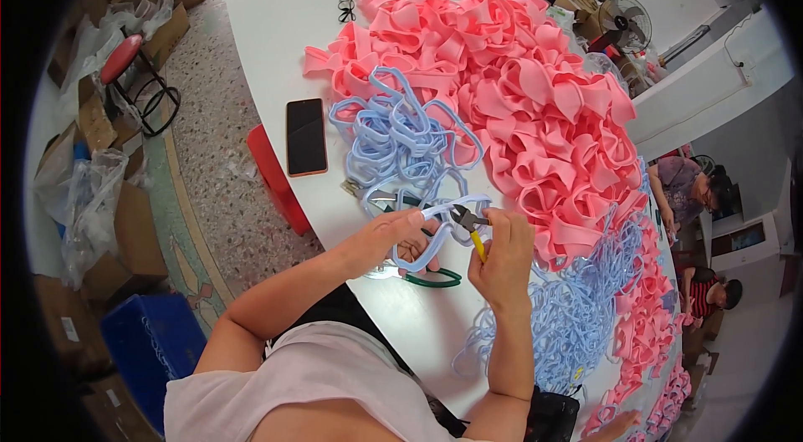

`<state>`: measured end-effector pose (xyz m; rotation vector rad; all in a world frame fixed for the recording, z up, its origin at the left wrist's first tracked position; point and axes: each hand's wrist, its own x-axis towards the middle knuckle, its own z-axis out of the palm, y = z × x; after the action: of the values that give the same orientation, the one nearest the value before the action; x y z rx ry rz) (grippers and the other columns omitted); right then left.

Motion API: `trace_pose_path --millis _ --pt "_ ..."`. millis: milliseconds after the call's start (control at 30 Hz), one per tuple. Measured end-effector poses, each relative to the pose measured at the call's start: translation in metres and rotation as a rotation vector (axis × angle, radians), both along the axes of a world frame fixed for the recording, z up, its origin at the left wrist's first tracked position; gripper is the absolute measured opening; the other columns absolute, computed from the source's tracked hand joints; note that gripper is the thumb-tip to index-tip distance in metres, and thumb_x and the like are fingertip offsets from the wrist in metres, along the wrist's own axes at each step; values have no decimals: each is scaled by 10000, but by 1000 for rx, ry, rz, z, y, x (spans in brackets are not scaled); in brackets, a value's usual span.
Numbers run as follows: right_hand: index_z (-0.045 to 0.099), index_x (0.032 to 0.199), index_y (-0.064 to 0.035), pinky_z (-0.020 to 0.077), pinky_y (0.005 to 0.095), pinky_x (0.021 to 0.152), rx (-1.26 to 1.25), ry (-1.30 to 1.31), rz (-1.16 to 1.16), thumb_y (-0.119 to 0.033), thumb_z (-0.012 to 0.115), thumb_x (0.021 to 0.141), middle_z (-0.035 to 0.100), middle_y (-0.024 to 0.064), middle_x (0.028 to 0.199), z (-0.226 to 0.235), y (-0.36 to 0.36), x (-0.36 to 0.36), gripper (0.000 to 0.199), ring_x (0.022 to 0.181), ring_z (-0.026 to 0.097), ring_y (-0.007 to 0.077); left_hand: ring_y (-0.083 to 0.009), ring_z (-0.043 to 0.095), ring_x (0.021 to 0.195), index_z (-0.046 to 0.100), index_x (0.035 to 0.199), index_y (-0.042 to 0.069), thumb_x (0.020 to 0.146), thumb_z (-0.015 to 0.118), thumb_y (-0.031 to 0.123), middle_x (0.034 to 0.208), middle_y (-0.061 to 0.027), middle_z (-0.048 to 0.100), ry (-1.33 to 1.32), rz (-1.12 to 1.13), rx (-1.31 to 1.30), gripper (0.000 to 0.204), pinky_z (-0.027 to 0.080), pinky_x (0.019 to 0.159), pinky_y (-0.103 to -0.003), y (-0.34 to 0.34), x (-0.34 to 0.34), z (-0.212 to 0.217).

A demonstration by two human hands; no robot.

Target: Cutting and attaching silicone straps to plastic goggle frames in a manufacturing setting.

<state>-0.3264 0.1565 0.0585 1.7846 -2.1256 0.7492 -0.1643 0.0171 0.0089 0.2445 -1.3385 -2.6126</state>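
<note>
With narrow fingers of the left hand (391, 240), pinching 1 blue strap (437, 208). With the right hand (506, 251), gripping 1 yellow-handled cutter (478, 242).

Left grip (386, 236) on blue strap (435, 250) — right grip (507, 251) on yellow-handled cutters (477, 241).

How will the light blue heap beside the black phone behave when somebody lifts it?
The light blue bands would probably hang floppy: they lie in loose bends. Crossing loops may tangle. Their thin strips suggest little weight.
</note>
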Motion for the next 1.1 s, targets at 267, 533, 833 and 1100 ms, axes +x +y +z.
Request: trace_pose_path --millis 267,533,833,1100 --pt "507 1095 -31 381 416 796 55 179 90 48 582 555 532 127 997 1 -6 6 551 921 502 319 -154 623 568 581 1049 -36 963 229 619 723 -143 662 -149 -108 43 749 433 467 -224 -11 19 8" --pt "517 1064 -32 383 410 776 97 163 158 56 580 566 535 120 969 1 -10 14 509 899 507 309 -119 605 516 605 971 8 962 188 614 675 -113 663 -176 -155 5 736 347 393 -196 -12 35 11" --pt "506 1062 -12 370 403 726 173 222 257 27 594 605 514 118 909 -3 -34 34 467 836 493 292 -134 618 489 600 955 -29 967 191 590 662 -135 664 -241 -89 -17 742 336 360 -196 -21 68 15" --pt "512 886 -58 379 353 640 214 302 426 -64 614 658 495 71 791 -21 -77 69 249 743 507 236 -175 626 494 599 1000 -52 937 232 624 679 -187 657 -330 69 74 771 346 352 -187 -27 126 -2"
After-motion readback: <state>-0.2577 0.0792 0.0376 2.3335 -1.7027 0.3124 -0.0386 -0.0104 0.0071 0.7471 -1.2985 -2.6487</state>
